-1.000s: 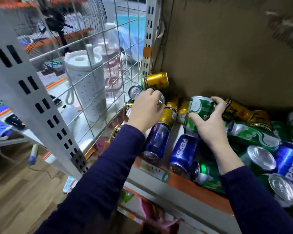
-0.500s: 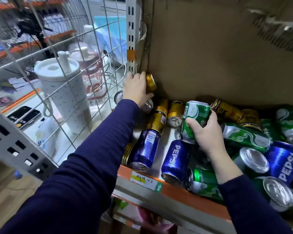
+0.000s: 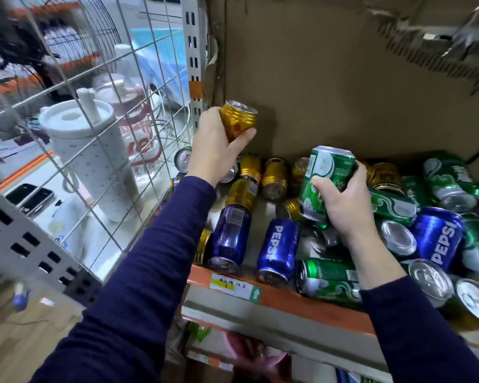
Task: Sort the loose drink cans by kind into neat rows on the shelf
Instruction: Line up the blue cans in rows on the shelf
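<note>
The left hand (image 3: 216,145) grips a gold can (image 3: 237,120), raised above the shelf (image 3: 282,295) at its far-left corner by the wire grid (image 3: 100,111). The right hand (image 3: 343,200) clasps a green can (image 3: 325,178), held tilted over the loose pile, where blue Pepsi cans (image 3: 277,250) lie near the front edge.

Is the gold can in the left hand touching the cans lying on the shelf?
Apart. The head view shows the left hand holding the gold can up, with bare cardboard visible between it and the cans lying below.
</note>
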The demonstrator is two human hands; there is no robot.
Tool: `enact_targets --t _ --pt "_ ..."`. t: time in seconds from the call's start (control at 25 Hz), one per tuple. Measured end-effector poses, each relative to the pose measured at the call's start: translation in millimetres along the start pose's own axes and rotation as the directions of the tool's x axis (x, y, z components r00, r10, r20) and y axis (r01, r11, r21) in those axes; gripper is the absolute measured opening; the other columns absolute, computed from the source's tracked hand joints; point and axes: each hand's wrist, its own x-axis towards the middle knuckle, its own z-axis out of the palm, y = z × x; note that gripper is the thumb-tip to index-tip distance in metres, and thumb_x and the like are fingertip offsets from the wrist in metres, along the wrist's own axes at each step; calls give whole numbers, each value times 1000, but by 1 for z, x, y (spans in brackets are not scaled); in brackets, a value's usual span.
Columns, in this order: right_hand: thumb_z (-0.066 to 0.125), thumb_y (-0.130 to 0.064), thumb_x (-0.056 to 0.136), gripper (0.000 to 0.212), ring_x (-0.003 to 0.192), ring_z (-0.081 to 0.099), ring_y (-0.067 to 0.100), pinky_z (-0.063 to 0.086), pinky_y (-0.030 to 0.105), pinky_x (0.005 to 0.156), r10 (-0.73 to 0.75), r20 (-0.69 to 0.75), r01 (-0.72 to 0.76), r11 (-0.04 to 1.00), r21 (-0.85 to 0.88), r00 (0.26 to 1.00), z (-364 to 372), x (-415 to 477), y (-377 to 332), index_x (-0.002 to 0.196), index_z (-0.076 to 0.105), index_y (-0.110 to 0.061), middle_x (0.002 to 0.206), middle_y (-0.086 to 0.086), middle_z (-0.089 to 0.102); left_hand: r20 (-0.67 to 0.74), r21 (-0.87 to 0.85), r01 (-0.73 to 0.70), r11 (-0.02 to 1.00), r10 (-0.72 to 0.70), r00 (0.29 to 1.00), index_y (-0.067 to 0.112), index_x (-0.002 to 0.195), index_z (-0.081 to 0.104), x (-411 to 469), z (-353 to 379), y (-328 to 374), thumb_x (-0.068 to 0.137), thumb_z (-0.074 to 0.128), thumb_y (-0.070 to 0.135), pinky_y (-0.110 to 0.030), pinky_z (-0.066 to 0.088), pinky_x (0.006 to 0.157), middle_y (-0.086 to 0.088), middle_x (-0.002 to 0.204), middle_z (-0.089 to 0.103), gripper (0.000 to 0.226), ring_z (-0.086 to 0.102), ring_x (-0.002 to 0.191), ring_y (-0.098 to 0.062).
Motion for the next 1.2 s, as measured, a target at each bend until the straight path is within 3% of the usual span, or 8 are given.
enact_targets --t 0.12,0.24,0.32,0.44,0.6,0.8,1.08,1.2 --pt "63 -51 62 66 85 62 0 50 21 71 -2 -38 4 998 58 999 -18 -10 -4 120 39 -30 99 -14 60 20 -128 -63 990 66 998 12 103 53 -32 1 25 81 65 55 -23 42 74 -3 97 58 50 56 87 -15" --pt "64 -56 63 65 83 64 -2 52 23 71 -22 -75 30 994 106 997 -43 -21 -7 119 41 -31 95 -16 64 96 -199 -65 978 86 992 15 109 53 -62 8 52 82 65 55 -20 42 75 1 101 59 49 55 92 -13" --pt "64 -61 68 63 81 64 -7 49 14 67 -49 -107 61 991 116 993 -66 -29 -8 118 43 -30 89 -26 66 125 -220 -82 972 111 986 21 107 50 -80 16 75 82 64 55 -11 38 74 7 102 56 45 53 93 -9" --pt "61 -62 78 60 75 63 -10 43 5 59 -110 -139 121 990 72 984 -111 -43 -6 122 43 -26 86 -37 63 137 -272 -111 956 153 979 22 109 51 -107 33 118 83 64 55 -18 38 75 6 103 57 44 53 95 -10" --pt "63 -57 82 53 75 65 -6 49 12 59 -110 -182 124 990 67 977 -192 -60 10 120 44 -26 86 -31 66 182 -307 -154 939 217 959 18 112 52 -140 64 183 84 63 55 -25 43 80 3 105 58 47 55 96 -12" --pt "65 -48 81 39 87 68 11 57 36 74 -61 -235 87 991 103 970 -325 -91 46 110 43 -32 98 -8 64 238 -389 -185 902 292 926 18 109 52 -198 120 278 83 63 57 -26 45 78 1 104 59 49 57 95 -14" --pt "64 -45 81 44 81 66 10 54 33 69 24 -376 0 998 63 926 -484 -140 105 112 40 -25 93 -8 63 349 -521 -124 844 344 872 15 112 54 -281 213 393 79 60 61 -42 52 86 -3 106 61 57 60 97 -17" --pt "66 -55 74 49 74 69 13 56 36 61 118 -406 -80 991 111 906 -534 -154 128 107 41 -30 92 -4 64 420 -541 -107 834 378 825 17 115 52 -302 250 427 80 61 62 -35 53 83 -2 108 61 57 60 96 -15"
